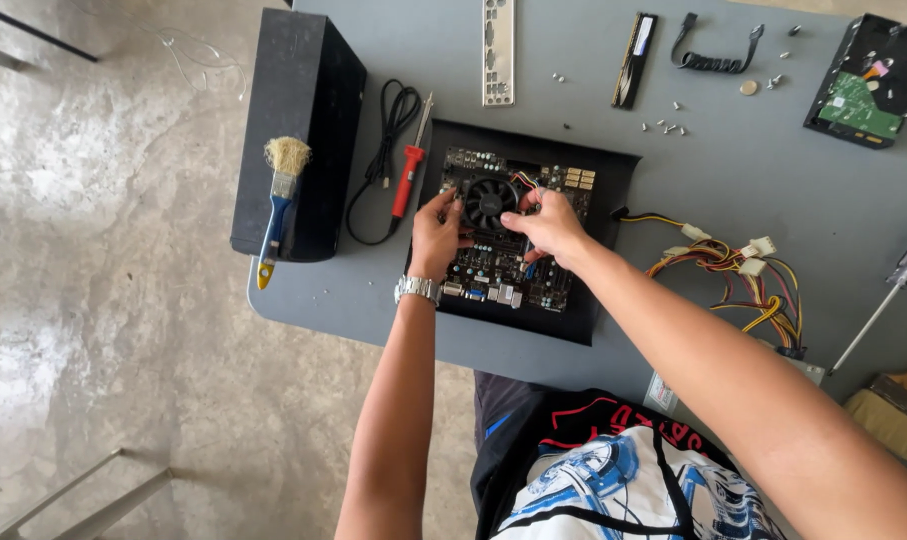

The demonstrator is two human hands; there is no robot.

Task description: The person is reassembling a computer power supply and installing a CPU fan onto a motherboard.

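Observation:
A dark motherboard (493, 268) lies on a black mat (603, 170) on the grey table (723, 180). A round black cooler fan (490, 200) sits on the board's upper half. My left hand (436, 235), with a silver watch on its wrist, grips the fan's left side. On the fan's right edge my right hand (547, 226) pinches with its fingertips. Both sets of fingers touch the cooler, and part of the board is hidden under them.
Left of the mat lie a red soldering iron (408, 175) with a black cord and a blue-handled brush (277, 205) on a black case. Further back are a metal port plate (497, 50), memory stick (633, 60), loose screws, hard drive (866, 85). Coloured power cables (743, 275) and a screwdriver (888, 295) lie right.

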